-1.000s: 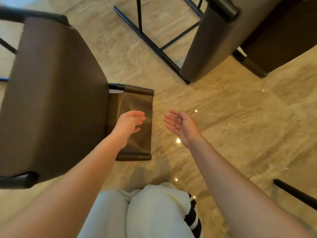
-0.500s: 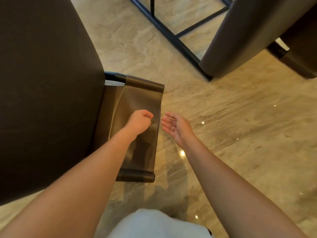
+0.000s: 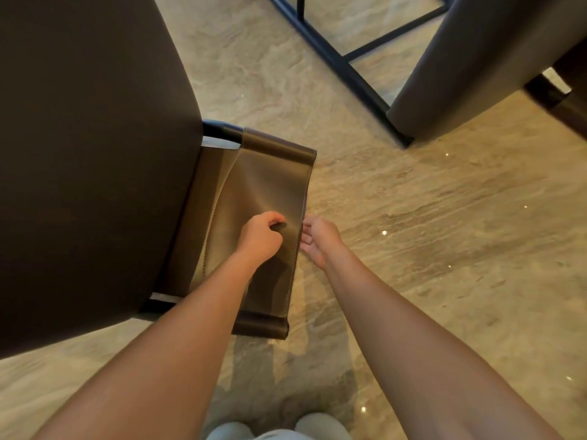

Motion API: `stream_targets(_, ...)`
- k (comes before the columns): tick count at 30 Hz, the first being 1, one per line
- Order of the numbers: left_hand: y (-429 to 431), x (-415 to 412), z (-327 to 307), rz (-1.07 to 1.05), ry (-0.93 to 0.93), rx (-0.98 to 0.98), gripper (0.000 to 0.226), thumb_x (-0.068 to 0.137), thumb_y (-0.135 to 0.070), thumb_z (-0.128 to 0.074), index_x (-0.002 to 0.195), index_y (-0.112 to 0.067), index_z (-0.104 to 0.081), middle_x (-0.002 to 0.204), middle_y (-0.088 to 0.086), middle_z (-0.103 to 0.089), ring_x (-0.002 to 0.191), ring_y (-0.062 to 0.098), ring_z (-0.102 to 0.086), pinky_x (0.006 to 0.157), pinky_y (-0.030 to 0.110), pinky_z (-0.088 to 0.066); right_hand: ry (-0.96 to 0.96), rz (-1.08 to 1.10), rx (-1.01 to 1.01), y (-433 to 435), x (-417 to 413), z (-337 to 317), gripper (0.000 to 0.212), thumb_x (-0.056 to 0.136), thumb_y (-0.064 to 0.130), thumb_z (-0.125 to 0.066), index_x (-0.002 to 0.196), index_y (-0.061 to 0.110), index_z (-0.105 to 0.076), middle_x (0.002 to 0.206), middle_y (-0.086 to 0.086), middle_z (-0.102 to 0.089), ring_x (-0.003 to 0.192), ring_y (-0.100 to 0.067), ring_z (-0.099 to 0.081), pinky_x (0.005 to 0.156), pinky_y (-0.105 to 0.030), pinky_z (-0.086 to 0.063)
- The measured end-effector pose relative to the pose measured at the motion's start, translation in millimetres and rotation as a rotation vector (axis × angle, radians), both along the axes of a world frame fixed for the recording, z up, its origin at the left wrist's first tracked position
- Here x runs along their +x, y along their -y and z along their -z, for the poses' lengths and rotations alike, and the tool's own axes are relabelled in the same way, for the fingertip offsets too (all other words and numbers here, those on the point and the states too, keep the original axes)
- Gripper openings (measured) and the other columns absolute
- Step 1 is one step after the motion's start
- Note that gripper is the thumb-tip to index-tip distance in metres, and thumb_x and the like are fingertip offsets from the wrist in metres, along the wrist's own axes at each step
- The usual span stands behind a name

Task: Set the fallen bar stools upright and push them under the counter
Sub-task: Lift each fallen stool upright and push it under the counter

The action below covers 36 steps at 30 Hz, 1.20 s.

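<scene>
Nothing is standing upright yet: the bar stool [image 3: 89, 169] is lying near left, the left hand [image 3: 259, 238] curling over its backrest [image 3: 270, 179], grip unclear, the right hand [image 3: 319, 241] reaching straight-fingered at the backrest's right edge.

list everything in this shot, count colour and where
near stool: 1, dark brown seat, fills the left
backrest: 1, brown leather sling, centre, part of the near stool
second stool: 1, grey-brown on black metal, top right
dark piece: 1, dark brown, right edge, cannot tell what it is
floor: 1, glossy beige stone, under everything
trousers: 1 pair, pale, bottom centre
left hand: 1, fingers curled, on the backrest
right hand: 1, fingers relaxed, at the backrest's right edge
</scene>
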<state>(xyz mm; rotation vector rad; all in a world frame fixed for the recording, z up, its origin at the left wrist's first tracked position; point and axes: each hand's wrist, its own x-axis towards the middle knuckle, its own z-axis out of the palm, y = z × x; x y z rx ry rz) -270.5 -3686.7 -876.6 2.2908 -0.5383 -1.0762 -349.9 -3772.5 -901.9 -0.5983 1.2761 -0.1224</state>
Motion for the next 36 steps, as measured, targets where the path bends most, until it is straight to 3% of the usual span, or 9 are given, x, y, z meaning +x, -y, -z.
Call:
stream_targets(6, -9.7, -6.8, 3.0, 0.101, 0.1, 0.024, 0.05, 0.088, 0.002, -0.056, 0.129, -0.025, -0.057, 0.127, 0.001, -0.059, 0.11, 0.019, -0.054, 0.087, 0.03, -0.05, -0.032, -0.016, 0.026, 3.5, 1.8, -8.0, 0.025, 0.094, 0.009, -0.039, 0.085, 0.006, -0.062, 0.075, -0.01, -0.067, 0.065, -0.023, -0.061, 0.064, -0.03, -0.052)
stream_targets(10, -18.2, -13.2, 4.6, 0.258, 0.231, 0.043, 0.056, 0.088, -0.008, -0.063, 0.138, -0.025, -0.048, 0.146, 0.002, -0.045, 0.132, 0.022, -0.042, 0.105, 0.045, -0.043, -0.001, -0.015, 0.039, 3.5, 4.0, -22.0, 0.028, 0.093, 0.009, -0.037, 0.08, 0.005, -0.061, 0.085, -0.015, -0.072, 0.091, -0.04, -0.068, 0.079, -0.037, -0.059)
stream_targets(12, -19.6, -17.2, 6.2, 0.293, 0.244, 0.05, 0.061, 0.088, -0.015, -0.066, 0.143, -0.024, -0.041, 0.154, 0.002, -0.035, 0.142, 0.022, -0.029, 0.111, 0.046, -0.035, 0.005, 0.002, 0.043, 1.2, 4.1, -28.4, 0.029, 0.094, 0.009, -0.036, 0.086, 0.004, -0.064, 0.086, -0.014, -0.07, 0.076, -0.028, -0.07, 0.058, -0.029, -0.057)
stream_targets(15, -17.5, -23.2, 4.3, 0.319, 0.246, 0.048, 0.069, 0.087, -0.023, -0.068, 0.147, -0.023, -0.034, 0.158, 0.003, -0.024, 0.146, 0.023, -0.019, 0.114, 0.047, -0.031, 0.001, 0.058, 0.053, 2.9, 5.2, -36.1, 0.03, 0.094, 0.008, -0.035, 0.095, 0.002, -0.064, 0.082, -0.013, -0.068, 0.072, -0.023, -0.068, 0.052, -0.029, -0.053)
stream_targets(20, -11.9, -27.0, -0.8, 0.357, 0.31, 0.042, 0.08, 0.086, -0.027, -0.069, 0.151, -0.022, -0.022, 0.162, 0.003, -0.008, 0.149, 0.024, -0.001, 0.117, 0.051, -0.013, -0.054, 0.078, 0.048, 0.3, 5.6, -47.3, 0.035, 0.092, 0.008, -0.034, 0.059, 0.014, -0.042, 0.037, -0.001, -0.048, 0.029, -0.012, -0.048, 0.046, -0.023, -0.047)
stream_targets(25, -13.3, -33.8, -17.6, 0.308, 0.379, 0.083, 0.09, 0.085, -0.028, -0.07, 0.153, -0.022, -0.012, 0.163, -0.001, -0.001, 0.149, 0.019, 0.007, 0.117, 0.05, -0.005, -0.045, 0.058, 0.047, -5.2, 5.6, -74.4, 0.033, 0.091, 0.009, -0.034, 0.061, 0.012, -0.047, 0.054, -0.006, -0.058, 0.047, -0.017, -0.057, 0.079, -0.033, -0.054)
stream_targets(28, -14.3, -35.8, -37.3, 0.276, 0.379, 0.058, 0.089, 0.086, -0.031, -0.07, 0.153, -0.022, -0.012, 0.163, -0.001, -0.002, 0.149, 0.019, 0.007, 0.117, 0.049, -0.004, -0.024, 0.106, 0.097, -6.5, 6.2, -98.6, 0.028, 0.089, 0.009, -0.033, 0.071, 0.011, -0.055, 0.11, -0.017, -0.07, 0.104, -0.032, -0.068, 0.102, -0.04, -0.047)
stream_targets(30, -18.3, -33.3, -55.5, 0.265, 0.368, 0.043, 0.087, 0.087, -0.029, -0.069, 0.153, -0.024, -0.012, 0.163, -0.001, -0.001, 0.149, 0.019, 0.008, 0.118, 0.048, -0.005, -0.022, 0.111, 0.122, -7.8, 6.9, -119.6, 0.036, 0.091, 0.011, -0.031, 0.093, 0.007, -0.067, 0.13, -0.02, -0.059, 0.122, -0.034, -0.057, 0.104, -0.042, -0.045)
stream_targets(36, -31.1, -23.9, -134.1, 0.199, 0.231, 0.032, 0.084, 0.086, -0.017, -0.069, 0.153, -0.023, -0.018, 0.163, 0.003, -0.004, 0.149, 0.025, 0.004, 0.116, 0.051, -0.025, -0.051, 0.131, 0.135, -25.1, 12.9, -200.1, 0.046, 0.093, 0.013, -0.033, 0.131, -0.002, -0.055, 0.125, -0.023, -0.063, 0.116, -0.036, -0.061, 0.092, -0.041, -0.052)
